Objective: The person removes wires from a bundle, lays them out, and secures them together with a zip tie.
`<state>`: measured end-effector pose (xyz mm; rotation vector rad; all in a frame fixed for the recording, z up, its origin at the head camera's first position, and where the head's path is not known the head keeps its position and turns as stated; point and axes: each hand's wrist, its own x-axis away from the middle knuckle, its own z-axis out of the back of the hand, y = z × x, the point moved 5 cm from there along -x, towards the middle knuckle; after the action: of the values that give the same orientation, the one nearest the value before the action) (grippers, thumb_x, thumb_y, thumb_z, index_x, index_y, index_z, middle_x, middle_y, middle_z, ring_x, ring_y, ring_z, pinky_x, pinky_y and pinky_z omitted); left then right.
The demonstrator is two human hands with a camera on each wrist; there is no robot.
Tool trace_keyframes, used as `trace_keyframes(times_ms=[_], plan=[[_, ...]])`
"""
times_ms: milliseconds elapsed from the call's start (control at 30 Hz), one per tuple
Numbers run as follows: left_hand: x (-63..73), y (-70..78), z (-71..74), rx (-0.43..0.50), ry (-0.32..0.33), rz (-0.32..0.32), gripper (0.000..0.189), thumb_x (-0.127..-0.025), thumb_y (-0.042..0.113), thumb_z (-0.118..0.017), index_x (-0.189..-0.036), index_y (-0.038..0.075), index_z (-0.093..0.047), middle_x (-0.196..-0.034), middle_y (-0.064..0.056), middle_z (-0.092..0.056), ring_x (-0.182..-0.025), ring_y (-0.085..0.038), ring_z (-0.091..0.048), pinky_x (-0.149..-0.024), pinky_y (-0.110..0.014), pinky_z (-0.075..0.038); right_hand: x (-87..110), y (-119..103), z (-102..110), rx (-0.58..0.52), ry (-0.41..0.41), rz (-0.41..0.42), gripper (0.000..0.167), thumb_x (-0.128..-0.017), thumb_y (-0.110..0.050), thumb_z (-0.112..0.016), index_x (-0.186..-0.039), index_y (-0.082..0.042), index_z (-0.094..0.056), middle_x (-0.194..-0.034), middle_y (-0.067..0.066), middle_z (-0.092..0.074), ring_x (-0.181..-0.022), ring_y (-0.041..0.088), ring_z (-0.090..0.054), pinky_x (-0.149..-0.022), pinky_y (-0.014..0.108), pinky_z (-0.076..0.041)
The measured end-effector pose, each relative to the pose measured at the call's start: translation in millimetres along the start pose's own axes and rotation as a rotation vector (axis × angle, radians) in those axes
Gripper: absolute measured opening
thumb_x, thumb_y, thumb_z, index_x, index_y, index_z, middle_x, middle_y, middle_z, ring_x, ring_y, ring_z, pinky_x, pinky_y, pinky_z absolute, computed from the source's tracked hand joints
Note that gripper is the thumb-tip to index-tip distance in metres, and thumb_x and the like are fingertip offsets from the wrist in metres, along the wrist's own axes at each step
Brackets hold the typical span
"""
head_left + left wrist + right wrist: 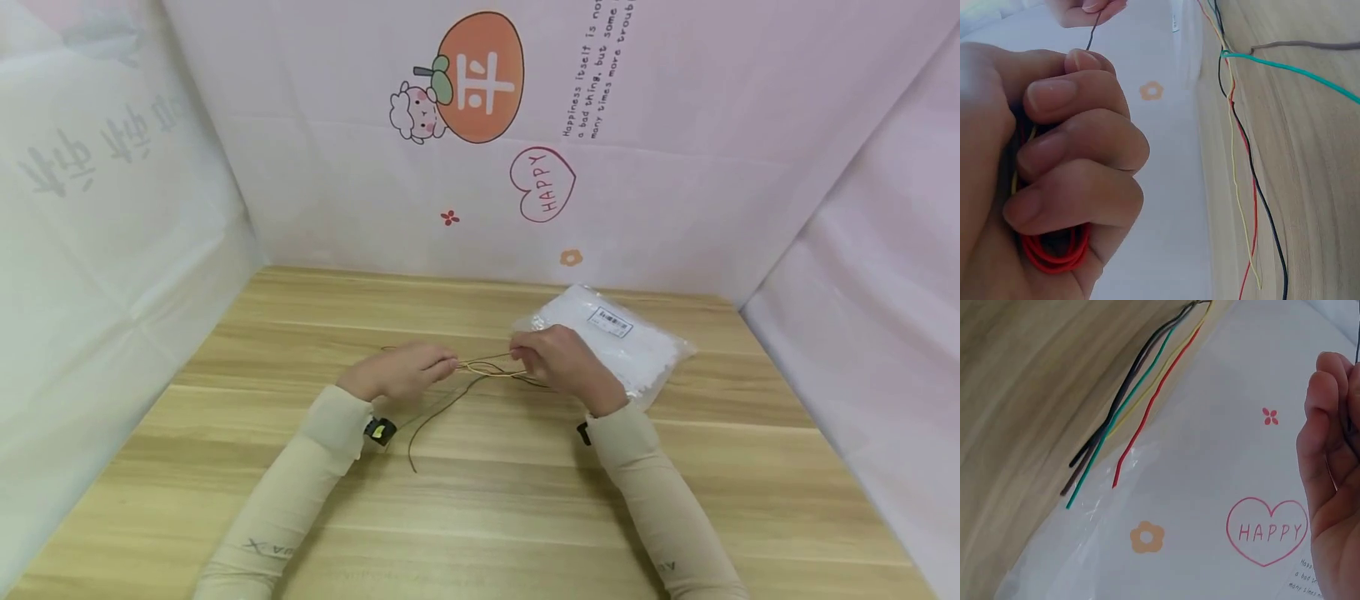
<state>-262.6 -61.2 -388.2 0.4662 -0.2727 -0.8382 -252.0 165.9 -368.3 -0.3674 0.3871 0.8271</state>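
My left hand curls round a bundle of thin coloured wires. In the left wrist view a looped red wire shows below the curled fingers, with yellow strands inside the palm. A dark wire runs taut from the left fingertips to my right hand, which pinches it. Between and below the hands hang loose wires: a yellow one, a black one and a teal one. Free ends, including a green wire and a red wire, spread out in the right wrist view.
A clear plastic bag of white contents, with a barcode label, lies behind and right of my right hand. The wooden table is bordered by pale printed cloth at the back and sides.
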Motion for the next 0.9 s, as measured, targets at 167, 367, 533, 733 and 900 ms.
trace_keyframes(times_ms=[167,367,533,733,900], plan=[[-1.6,-1.9,5.3,0.061,0.010,-0.051,0.037,-0.116,0.023,-0.036,-0.090,0.007,-0.056,-0.078,0.000,-0.046,-0.072,-0.013,-0.043,-0.072,-0.033,-0.043,4.7,11.8,8.2,-0.014,0.046,-0.015,0.015,-0.099,-0.003,-0.070,-0.086,-0.011,-0.070,-0.065,-0.005,-0.061,-0.059,0.007,-0.052,-0.063,0.032,-0.051],[-0.6,-8.9,6.4,0.114,0.040,-0.037,0.037,-0.116,0.025,-0.035,-0.081,0.015,-0.045,-0.073,0.003,-0.037,-0.068,-0.011,-0.033,-0.069,-0.029,-0.036,7.0,17.8,11.1,-0.052,0.041,-0.043,0.019,-0.100,0.000,-0.067,-0.085,-0.012,-0.070,-0.062,-0.007,-0.056,-0.058,0.004,-0.047,-0.065,0.030,-0.050],[-0.1,-11.5,8.6,0.097,0.053,-0.026,0.037,-0.116,0.025,-0.035,-0.081,0.016,-0.044,-0.072,0.004,-0.035,-0.066,-0.010,-0.031,-0.068,-0.028,-0.035,7.2,20.2,15.7,-0.051,0.059,-0.026,0.023,-0.097,0.005,-0.067,-0.083,-0.012,-0.069,-0.060,-0.008,-0.053,-0.057,0.002,-0.044,-0.065,0.029,-0.049],[3.0,-11.1,12.8,0.059,0.046,-0.028,0.038,-0.116,0.026,-0.033,-0.089,0.009,-0.053,-0.078,0.000,-0.048,-0.072,-0.012,-0.044,-0.075,-0.034,-0.046,11.3,29.8,20.1,-0.043,0.064,-0.025,0.026,-0.097,0.007,-0.064,-0.082,-0.013,-0.068,-0.061,-0.007,-0.054,-0.057,0.002,-0.042,-0.064,0.028,-0.047],[10.2,-22.2,20.5,-0.024,0.097,-0.036,0.041,-0.116,0.021,-0.035,-0.114,-0.005,-0.067,-0.103,-0.018,-0.071,-0.097,-0.028,-0.068,-0.095,-0.049,-0.055,19.2,43.6,26.3,-0.021,0.076,-0.102,0.022,-0.097,0.003,-0.069,-0.080,-0.011,-0.068,-0.058,-0.010,-0.052,-0.056,0.002,-0.044,-0.065,0.029,-0.046]])
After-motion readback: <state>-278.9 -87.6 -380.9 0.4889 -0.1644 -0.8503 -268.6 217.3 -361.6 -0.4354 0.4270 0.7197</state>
